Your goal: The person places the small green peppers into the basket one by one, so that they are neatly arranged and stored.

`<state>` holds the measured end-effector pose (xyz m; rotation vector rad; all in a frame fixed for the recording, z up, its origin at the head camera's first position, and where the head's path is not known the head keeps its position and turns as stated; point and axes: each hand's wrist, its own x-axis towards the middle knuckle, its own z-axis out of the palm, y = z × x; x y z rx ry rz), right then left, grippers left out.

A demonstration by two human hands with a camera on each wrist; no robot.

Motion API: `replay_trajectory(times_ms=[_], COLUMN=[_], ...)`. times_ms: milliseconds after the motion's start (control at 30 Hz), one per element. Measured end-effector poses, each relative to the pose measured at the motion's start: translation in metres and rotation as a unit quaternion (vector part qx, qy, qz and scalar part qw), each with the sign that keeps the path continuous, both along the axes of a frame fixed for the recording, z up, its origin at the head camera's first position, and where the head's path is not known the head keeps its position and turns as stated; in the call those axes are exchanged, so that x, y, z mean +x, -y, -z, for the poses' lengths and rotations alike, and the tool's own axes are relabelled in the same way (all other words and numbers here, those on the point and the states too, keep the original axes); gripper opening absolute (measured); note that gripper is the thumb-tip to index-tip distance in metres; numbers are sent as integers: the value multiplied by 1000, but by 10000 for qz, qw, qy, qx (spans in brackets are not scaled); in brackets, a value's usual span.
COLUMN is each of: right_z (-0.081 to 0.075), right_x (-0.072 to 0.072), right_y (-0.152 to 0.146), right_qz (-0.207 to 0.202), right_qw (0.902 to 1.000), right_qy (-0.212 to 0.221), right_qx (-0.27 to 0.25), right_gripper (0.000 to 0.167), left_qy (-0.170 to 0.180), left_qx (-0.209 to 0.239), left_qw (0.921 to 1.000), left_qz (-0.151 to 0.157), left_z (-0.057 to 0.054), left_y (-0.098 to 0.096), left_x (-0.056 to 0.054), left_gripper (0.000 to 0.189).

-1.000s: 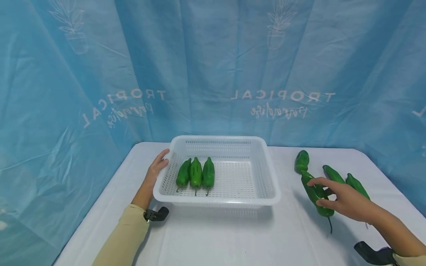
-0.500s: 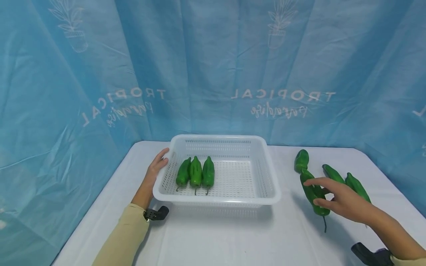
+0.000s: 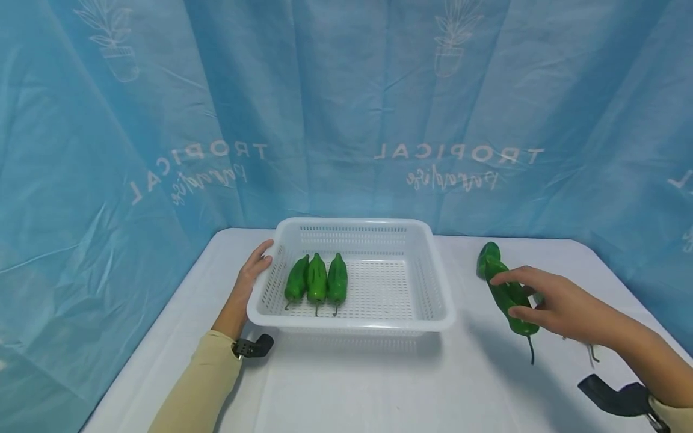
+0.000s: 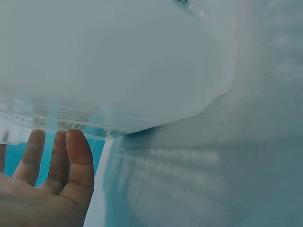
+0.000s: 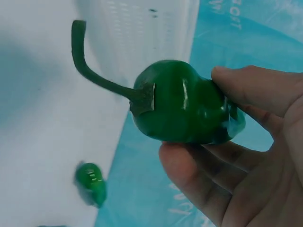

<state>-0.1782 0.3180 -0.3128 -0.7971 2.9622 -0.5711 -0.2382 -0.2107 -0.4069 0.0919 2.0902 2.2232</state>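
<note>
My right hand (image 3: pixel 563 307) pinches a long green chili pepper (image 3: pixel 503 291) between thumb and fingers, lifted over the right of the table. In the right wrist view the pepper (image 5: pixel 168 106) points its curved stem away from the palm. To the left, my left hand (image 3: pixel 252 270) touches the outer left side of a white plastic basket (image 3: pixel 352 323). Its fingers (image 4: pixel 80 158) look straight in the left wrist view, tips against the basket. Three green peppers (image 3: pixel 316 279) lie side by side in the basket's left half.
Behind the held pepper, another green pepper (image 3: pixel 487 251) lies on the white tablecloth (image 3: pixel 346 385). Stems (image 3: pixel 592 355) show below my right hand, which hides the peppers they belong to. A blue printed curtain (image 3: pixel 346 108) hangs at the back and sides.
My right hand has raised the held pepper and shifted slightly away from the table's front. It now covers the two peppers at the far right. The left hand and basket stay put.
</note>
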Motion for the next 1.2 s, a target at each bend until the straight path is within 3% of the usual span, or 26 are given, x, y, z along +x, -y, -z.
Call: replay_trajectory(times_ms=[100,267,467,833,1200], right_z=[-11,-32,-57,-88,-100], right_x=[0,-4,-11,-19,-29], right_y=[4,11,29,65,95], right_qz=[-90,-265,-517,-761,-1013], right_qw=[9998,9966,9920,9892,9867], right_qy=[-37,-558,-893,-626,-475], right_qx=[159,550,733,1088,1181], right_gripper=[54,51,49,51,46], left_qy=[-5,71,79,-43,-52], left_qx=[44,233,127,159,96], left_qw=[10000,9997,9999,9999,9999], left_qz=[47,60,28,-1,65], left_z=[0,-1,-1,-1,0], left_y=[0,0,1,2,0], left_x=[0,0,-1,0,-1], left_gripper=[54,56,55,56,55])
